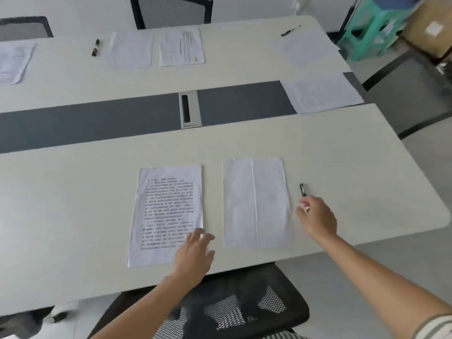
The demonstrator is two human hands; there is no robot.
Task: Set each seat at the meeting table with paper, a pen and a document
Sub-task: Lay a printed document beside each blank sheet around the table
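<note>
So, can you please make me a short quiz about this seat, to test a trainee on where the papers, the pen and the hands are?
1. True or false: the left hand rests on the blank paper.
2. Where is the pen? A) left of the printed document; B) between the two sheets; C) right of the blank paper.
3. Fill the gap: the ___ hand pinches the pen's near end.
Key: 1 false, it rests on the printed document's near corner; 2 C; 3 right, the right hand.
</note>
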